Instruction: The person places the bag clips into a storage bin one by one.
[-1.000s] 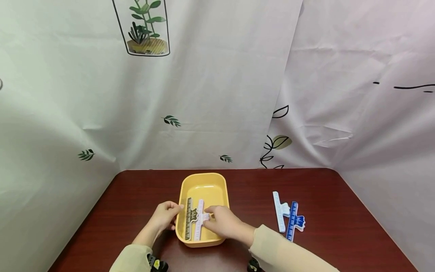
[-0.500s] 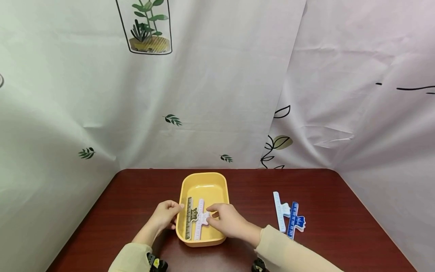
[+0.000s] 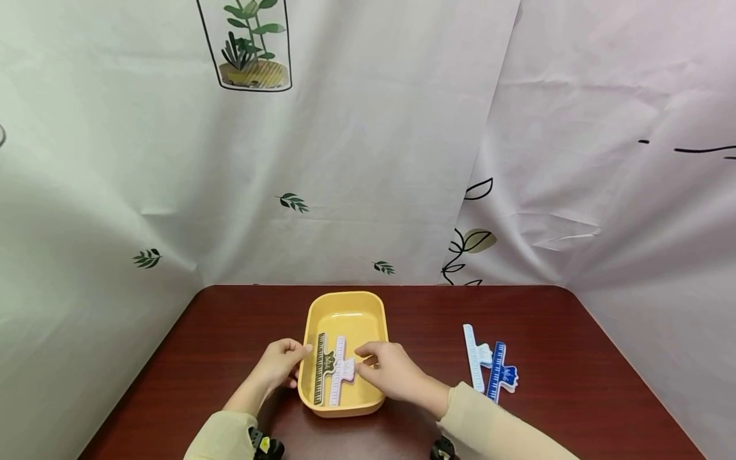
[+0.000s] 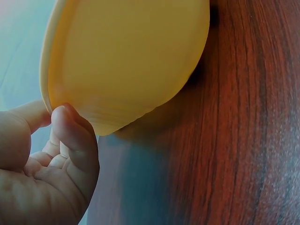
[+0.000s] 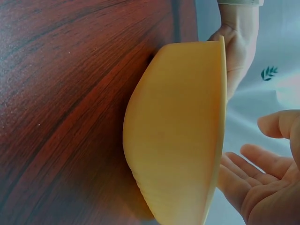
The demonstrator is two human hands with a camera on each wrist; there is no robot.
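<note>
A yellow tray (image 3: 359,327) stands on the table. My left hand (image 3: 280,365) pinches its left rim between thumb and fingers, plain also in the left wrist view. Inside the tray lie two clips with long piano-key bars. The dark olive clip (image 3: 320,374) is nearer the left wall, and the pale pink clip (image 3: 348,369) is beside it. Just right of the pink clip's handle hovers my right hand (image 3: 398,374), thumb and index finger parted. In the right wrist view, that hand's spread fingers (image 5: 265,159) hold nothing beside the tray wall (image 5: 178,126).
To the right on the dark red wooden table (image 3: 425,319) lie a light blue clip (image 3: 474,361) and a dark blue clip (image 3: 499,374), close together. Patterned cloth (image 3: 356,160) hangs behind the table and at both sides.
My right hand has let go of the pink clip and moved a little to the right. The pink clip lies in the tray. My left hand keeps its hold on the rim.
</note>
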